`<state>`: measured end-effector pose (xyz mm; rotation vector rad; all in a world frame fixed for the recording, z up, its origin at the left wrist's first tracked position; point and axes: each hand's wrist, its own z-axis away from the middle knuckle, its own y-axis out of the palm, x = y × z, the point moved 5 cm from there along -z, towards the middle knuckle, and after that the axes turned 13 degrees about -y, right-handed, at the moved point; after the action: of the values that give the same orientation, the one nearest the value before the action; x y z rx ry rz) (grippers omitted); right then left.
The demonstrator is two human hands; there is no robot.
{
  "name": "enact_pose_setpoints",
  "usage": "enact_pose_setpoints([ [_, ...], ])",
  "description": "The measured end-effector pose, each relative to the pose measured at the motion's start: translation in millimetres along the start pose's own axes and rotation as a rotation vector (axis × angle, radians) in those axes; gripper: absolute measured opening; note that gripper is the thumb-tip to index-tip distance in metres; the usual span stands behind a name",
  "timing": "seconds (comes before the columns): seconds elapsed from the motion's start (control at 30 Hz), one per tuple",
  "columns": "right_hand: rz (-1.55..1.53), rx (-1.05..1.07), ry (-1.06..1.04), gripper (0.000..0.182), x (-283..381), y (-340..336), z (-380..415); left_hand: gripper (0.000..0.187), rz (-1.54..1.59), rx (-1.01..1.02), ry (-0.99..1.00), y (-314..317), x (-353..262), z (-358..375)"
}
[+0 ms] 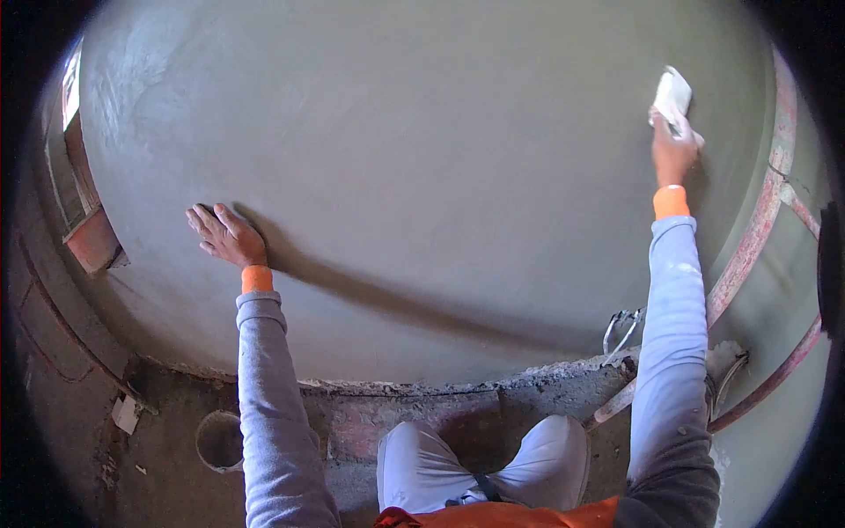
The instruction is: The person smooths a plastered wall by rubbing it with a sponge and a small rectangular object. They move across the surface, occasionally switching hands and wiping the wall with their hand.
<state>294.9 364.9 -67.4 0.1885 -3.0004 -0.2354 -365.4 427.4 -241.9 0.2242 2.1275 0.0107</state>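
Note:
In the head view, a smooth grey plastered wall [440,176] fills most of the picture. My left hand [225,236] is at its left side, palm toward the plaster with fingers stretched out and nothing held. The hand looks laid on the surface, and a long arm shadow runs rightward from it. High on the right, my right hand [675,150] is closed around a small flat white piece [673,92], which is against or very close to the wall. Slight blur keeps me from telling exactly what kind of tool this piece is.
Reddish, paint-spattered metal tubing [748,251] curves along the right. Loose cables [623,330] stick out near the wall's rough lower edge [440,387]. A round bucket-like container [219,442] stands on the floor at lower left. An opening with a brick-coloured block [92,242] is far left.

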Motion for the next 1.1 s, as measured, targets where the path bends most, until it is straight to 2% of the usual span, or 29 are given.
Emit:
enact_pose_setpoints([
  [0.07,-0.104,0.035,-0.062,0.033,6.6,18.8,26.9,0.062,0.001,-0.001,-0.007,1.0,-0.4,0.9],
  [0.1,-0.178,0.056,-0.094,0.030,38.6,20.7,42.9,0.062,0.006,-0.001,-0.009,1.3,0.3,-0.2],
  [0.17,-0.668,0.093,-0.042,0.029,122.9,54.3,136.1,0.063,0.012,-0.005,-0.011,0.6,-0.9,1.3],
  [0.23,-0.839,0.493,-0.239,0.020,216.6,41.4,206.3,0.064,0.016,-0.011,-0.006,-2.6,-5.8,3.0],
  [0.27,-0.585,0.370,-0.706,0.018,252.9,17.6,243.0,0.064,0.006,-0.007,0.003,-2.8,-7.4,2.3],
  [0.33,-0.591,0.422,-1.072,0.023,255.9,2.8,278.1,0.065,-0.008,-0.007,0.007,-0.9,-2.7,-0.3],
  [0.37,-0.503,0.382,-1.179,0.024,240.9,5.9,276.5,0.065,-0.022,-0.010,0.015,1.2,0.8,-2.2],
  [0.43,-0.593,0.550,-0.860,0.031,185.9,46.8,227.3,0.064,-0.041,-0.005,0.024,4.6,8.8,-7.2],
  [0.47,-0.568,0.450,-0.629,0.028,141.8,44.8,175.5,0.064,-0.050,-0.005,0.024,6.8,10.6,-7.6],
  [0.5,-0.404,0.230,-0.527,0.028,90.8,25.3,118.3,0.063,-0.001,-0.016,0.030,2.9,5.3,-3.2],
  [0.57,-0.003,-0.005,-0.385,0.030,-10.4,8.7,48.9,0.063,0.010,-0.014,0.016,2.2,1.8,-1.4],
  [0.6,-0.062,0.067,-0.044,0.031,-69.0,11.6,33.5,0.063,0.013,-0.013,0.012,1.6,1.1,-1.4],
  [0.7,-0.144,-0.040,0.057,0.031,-58.7,7.5,50.7,0.063,-0.006,-0.026,0.015,1.0,1.1,-2.3],
  [0.73,-0.087,0.062,-0.098,0.035,-2.0,0.5,71.7,0.063,-0.012,-0.032,0.014,1.9,2.4,-3.3],
  [0.77,-0.428,-0.119,-0.036,0.047,38.2,7.4,115.9,0.063,-0.017,-0.036,0.015,3.2,4.5,-5.1],
  [0.8,-0.573,0.020,-0.097,0.045,84.9,12.7,161.7,0.063,-0.023,-0.038,0.017,4.4,6.3,-5.9],
  [0.87,-0.605,0.810,-0.256,0.032,158.1,20.2,259.0,0.065,-0.076,-0.040,0.069,6.8,13.3,-10.5],
  [0.9,-0.629,0.607,-0.557,0.028,170.0,3.8,284.7,0.066,-0.129,-0.053,0.110,12.5,25.8,-17.3],
  [0.93,-0.636,0.389,-0.853,0.025,183.8,-15.0,291.2,0.066,-0.180,-0.069,0.150,7.7,8.5,-12.0],
  [0.97,-0.592,0.570,-0.740,0.028,165.7,-1.3,285.6,0.068,-0.055,-0.031,0.012,3.8,2.5,-5.0],
  [1.0,-0.547,0.748,-0.627,0.031,140.6,5.0,253.8,0.068,-0.060,-0.026,0.023,5.7,2.3,-7.2],
  [1.03,-0.612,0.480,-0.441,0.030,103.3,-8.8,198.3,0.068,-0.067,-0.021,0.030,7.0,6.7,-10.2],
  [1.1,-0.212,0.212,-0.233,0.027,-2.8,-11.8,125.8,0.068,-0.063,-0.014,0.026,6.6,13.0,-6.4],
])
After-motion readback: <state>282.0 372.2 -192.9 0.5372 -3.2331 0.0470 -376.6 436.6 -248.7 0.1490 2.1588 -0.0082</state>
